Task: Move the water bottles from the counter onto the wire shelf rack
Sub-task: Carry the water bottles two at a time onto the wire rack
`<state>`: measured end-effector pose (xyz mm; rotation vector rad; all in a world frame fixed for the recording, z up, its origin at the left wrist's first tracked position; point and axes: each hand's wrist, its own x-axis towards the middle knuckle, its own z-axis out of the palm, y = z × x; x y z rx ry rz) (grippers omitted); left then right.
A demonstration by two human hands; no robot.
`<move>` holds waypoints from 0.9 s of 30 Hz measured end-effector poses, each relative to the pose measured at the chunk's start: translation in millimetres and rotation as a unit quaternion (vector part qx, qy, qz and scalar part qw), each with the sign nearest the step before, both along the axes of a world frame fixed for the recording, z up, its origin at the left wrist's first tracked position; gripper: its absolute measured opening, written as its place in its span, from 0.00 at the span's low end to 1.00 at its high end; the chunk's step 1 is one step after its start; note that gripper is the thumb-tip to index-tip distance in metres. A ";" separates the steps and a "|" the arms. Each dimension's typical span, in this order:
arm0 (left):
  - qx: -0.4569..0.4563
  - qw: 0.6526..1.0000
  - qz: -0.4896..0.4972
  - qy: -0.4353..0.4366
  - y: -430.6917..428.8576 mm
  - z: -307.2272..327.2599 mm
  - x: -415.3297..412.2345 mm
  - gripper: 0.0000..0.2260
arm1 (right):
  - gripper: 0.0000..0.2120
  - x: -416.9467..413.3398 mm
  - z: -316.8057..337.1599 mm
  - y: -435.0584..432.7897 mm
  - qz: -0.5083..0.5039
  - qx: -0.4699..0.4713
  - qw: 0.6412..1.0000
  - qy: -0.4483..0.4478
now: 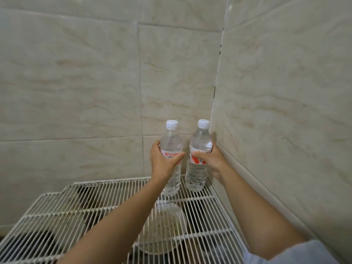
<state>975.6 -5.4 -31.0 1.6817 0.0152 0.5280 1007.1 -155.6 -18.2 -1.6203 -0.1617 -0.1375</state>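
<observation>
- The tiled walls (80,77) fill most of the view and meet in a corner at about 1 o'clock.
- The white wire shelf rack (57,216) spreads over the lower part, from 6 to 9 o'clock, and its far right corner reaches into the wall corner.
- Under the wires, near 6 o'clock, a round bowl (163,231) shows through, blurred.
- The left hand (163,164) is wrapped around the label of the left water bottle (171,141); the bottle is upright and its base is at the wires, but whether it rests on them I cannot tell.
- The right hand (211,159) is wrapped around the right water bottle (200,140), upright just beside the first, close to the corner, with its base on the rack.
- Both bottles have white caps.
</observation>
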 end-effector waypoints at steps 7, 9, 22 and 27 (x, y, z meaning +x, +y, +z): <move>0.036 0.997 -0.031 0.053 12.7 -5.4 -14.8 0.42 | 0.45 -15.0 2.1 1.7 -0.013 -0.063 0.997 -0.029; 0.052 0.996 -0.003 0.073 26.5 -7.1 -23.0 0.38 | 0.50 -24.7 0.6 1.8 -0.043 -0.108 0.991 -0.067; 0.160 0.965 0.185 0.095 195.1 -26.8 -146.8 0.23 | 0.25 -98.1 9.6 131.5 -0.131 -0.361 0.840 -0.382; 0.275 0.891 0.343 0.109 285.0 -17.9 -262.4 0.22 | 0.28 -146.5 11.9 194.8 -0.057 -0.354 0.863 -0.356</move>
